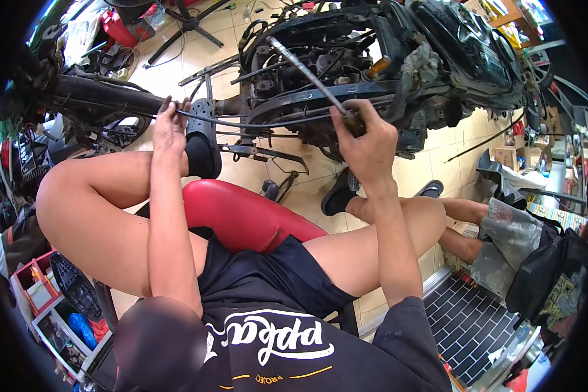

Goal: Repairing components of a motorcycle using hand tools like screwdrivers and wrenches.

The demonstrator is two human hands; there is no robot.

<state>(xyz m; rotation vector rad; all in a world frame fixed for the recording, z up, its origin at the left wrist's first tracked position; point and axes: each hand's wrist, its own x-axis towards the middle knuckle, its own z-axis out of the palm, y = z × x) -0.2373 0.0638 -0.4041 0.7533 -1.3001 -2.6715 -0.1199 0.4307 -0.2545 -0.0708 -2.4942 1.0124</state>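
My left hand point(169, 134) is raised at the left, its fingertips closed on a thin black cable point(242, 123). This cable runs rightward along the near side of a stripped motorcycle frame point(307, 98). In my right hand point(370, 144) is a long screwdriver point(308, 76), gripped by its dark amber handle. Its metal shaft slants up and left across the frame, and the tip lies over the black parts at the far side. Whether the tip touches anything I cannot tell. Fingers hide part of the handle.
Beneath me is a red padded seat point(235, 212). A black motorcycle tank point(467, 46) sits at the frame's right. Another person's legs point(462, 238) are close on my right. Left of me stand another vehicle's dark tube point(104, 95) and a parts box point(55, 333).
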